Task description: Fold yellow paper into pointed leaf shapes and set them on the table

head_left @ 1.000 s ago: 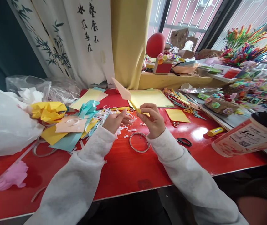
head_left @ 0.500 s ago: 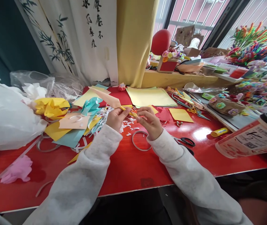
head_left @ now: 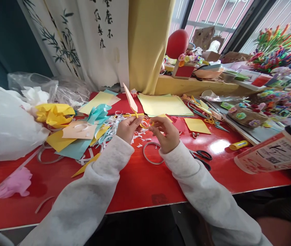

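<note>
My left hand point(head_left: 127, 130) is closed in a pinch on a thin yellow paper strip point(head_left: 143, 126). A narrow folded peach paper piece point(head_left: 130, 99) joins the strip's upper end and points up, leaning left. My right hand point(head_left: 168, 134) pinches the other end of the strip, which sags in a curve between the two hands. Below my right hand a thin silver ring point(head_left: 144, 154) lies on the red table point(head_left: 140, 184). White paper scraps point(head_left: 114, 128) are scattered around and behind my left hand.
Coloured paper sheets point(head_left: 76, 150) and a white plastic bag point(head_left: 9, 123) lie left. A stack of pale yellow paper point(head_left: 163, 105) is at the back. Black-handled scissors point(head_left: 203, 155), a yellow glue stick point(head_left: 238, 145) and a tilted paper cup point(head_left: 265, 153) are at the right.
The yellow strip has gone from nearly straight to curved. The peach piece has swung from leaning far left to nearly upright. My right hand has shifted slightly right, and the view has moved a little.
</note>
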